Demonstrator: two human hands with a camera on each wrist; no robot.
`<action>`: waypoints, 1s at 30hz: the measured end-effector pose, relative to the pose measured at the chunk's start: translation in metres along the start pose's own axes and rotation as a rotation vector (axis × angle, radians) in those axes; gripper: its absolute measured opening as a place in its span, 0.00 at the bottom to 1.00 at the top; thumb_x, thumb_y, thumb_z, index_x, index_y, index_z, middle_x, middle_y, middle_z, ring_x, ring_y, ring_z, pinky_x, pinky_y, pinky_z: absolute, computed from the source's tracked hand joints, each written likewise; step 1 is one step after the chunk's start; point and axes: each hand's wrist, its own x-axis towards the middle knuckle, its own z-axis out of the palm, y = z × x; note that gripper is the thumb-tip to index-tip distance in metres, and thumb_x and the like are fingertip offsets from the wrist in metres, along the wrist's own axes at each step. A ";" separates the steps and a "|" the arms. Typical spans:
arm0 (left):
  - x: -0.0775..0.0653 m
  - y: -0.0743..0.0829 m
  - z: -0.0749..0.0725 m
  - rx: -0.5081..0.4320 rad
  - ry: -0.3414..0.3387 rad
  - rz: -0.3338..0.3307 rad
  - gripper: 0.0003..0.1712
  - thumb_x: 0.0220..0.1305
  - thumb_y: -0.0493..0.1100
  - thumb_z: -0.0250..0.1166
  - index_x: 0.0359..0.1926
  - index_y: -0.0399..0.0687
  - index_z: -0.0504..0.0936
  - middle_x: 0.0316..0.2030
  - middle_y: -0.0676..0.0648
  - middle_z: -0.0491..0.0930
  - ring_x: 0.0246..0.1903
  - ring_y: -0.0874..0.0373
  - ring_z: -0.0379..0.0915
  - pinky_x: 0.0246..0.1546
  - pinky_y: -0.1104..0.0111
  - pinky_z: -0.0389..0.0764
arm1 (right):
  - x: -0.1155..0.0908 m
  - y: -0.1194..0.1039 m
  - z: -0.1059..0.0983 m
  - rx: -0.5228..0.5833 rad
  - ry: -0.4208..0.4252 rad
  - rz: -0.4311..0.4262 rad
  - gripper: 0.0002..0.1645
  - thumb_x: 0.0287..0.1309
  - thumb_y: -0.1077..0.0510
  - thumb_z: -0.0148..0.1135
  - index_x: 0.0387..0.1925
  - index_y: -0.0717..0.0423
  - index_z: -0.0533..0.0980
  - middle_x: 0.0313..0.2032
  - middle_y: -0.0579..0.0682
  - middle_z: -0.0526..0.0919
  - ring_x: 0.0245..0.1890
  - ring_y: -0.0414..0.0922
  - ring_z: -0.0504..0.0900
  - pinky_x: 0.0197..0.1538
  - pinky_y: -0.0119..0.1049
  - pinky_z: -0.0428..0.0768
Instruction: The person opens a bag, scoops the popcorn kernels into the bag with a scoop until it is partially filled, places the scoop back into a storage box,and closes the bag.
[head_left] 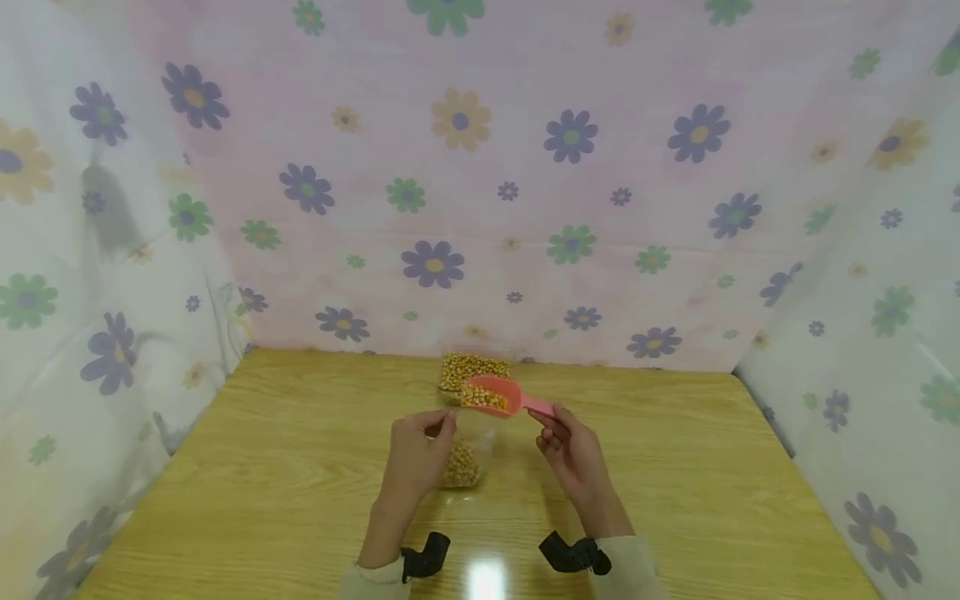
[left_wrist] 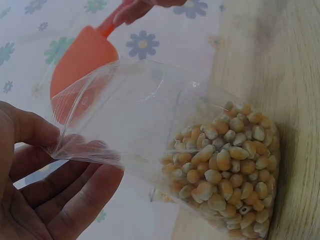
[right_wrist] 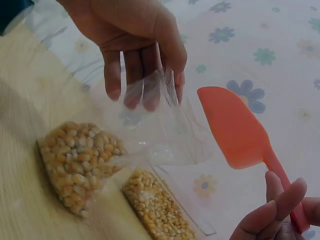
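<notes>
My left hand [head_left: 416, 454] pinches the top edge of a clear plastic bag [left_wrist: 145, 105] between thumb and forefinger. Corn kernels [left_wrist: 225, 172] fill the lower part of the bag, which rests on the table. In my right hand [head_left: 579, 458] is the handle of a pink-orange scoop [head_left: 510, 396], held up level with corn kernels in its bowl. The scoop is beside the mouth of the bag, a little above it. Behind the bag stands a clear container [right_wrist: 159, 205] of corn kernels, partly covered by the scoop in the head view.
The wooden table [head_left: 285, 467] ends at a flowered cloth [head_left: 510, 300] at the back, with more of this cloth on both sides. Black camera mounts [head_left: 425, 557] sit on my two wrists.
</notes>
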 end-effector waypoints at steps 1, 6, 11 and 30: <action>0.000 0.000 0.000 0.006 0.003 0.002 0.11 0.71 0.34 0.63 0.44 0.31 0.89 0.29 0.40 0.87 0.27 0.56 0.81 0.27 0.72 0.81 | -0.004 0.001 -0.001 -0.004 -0.004 -0.006 0.17 0.81 0.52 0.45 0.39 0.50 0.79 0.36 0.44 0.90 0.25 0.34 0.75 0.38 0.30 0.76; 0.002 0.002 -0.001 0.034 0.009 0.005 0.11 0.70 0.34 0.63 0.43 0.31 0.89 0.28 0.41 0.87 0.28 0.56 0.81 0.29 0.71 0.81 | -0.017 0.008 -0.006 -0.030 0.021 -0.034 0.18 0.80 0.52 0.47 0.38 0.50 0.81 0.35 0.44 0.91 0.25 0.35 0.75 0.38 0.30 0.76; 0.002 0.003 -0.001 0.038 0.002 0.002 0.11 0.71 0.34 0.63 0.44 0.32 0.90 0.28 0.43 0.86 0.28 0.57 0.81 0.29 0.71 0.81 | -0.023 0.012 -0.008 -0.065 0.077 -0.049 0.17 0.79 0.53 0.49 0.36 0.51 0.81 0.32 0.44 0.90 0.25 0.36 0.75 0.37 0.30 0.78; 0.000 0.003 0.000 0.032 0.007 -0.025 0.11 0.71 0.37 0.64 0.41 0.36 0.91 0.24 0.49 0.84 0.26 0.61 0.78 0.26 0.71 0.79 | -0.030 0.009 0.001 -0.307 0.108 -0.122 0.18 0.75 0.52 0.57 0.45 0.61 0.85 0.30 0.43 0.91 0.23 0.35 0.79 0.35 0.29 0.81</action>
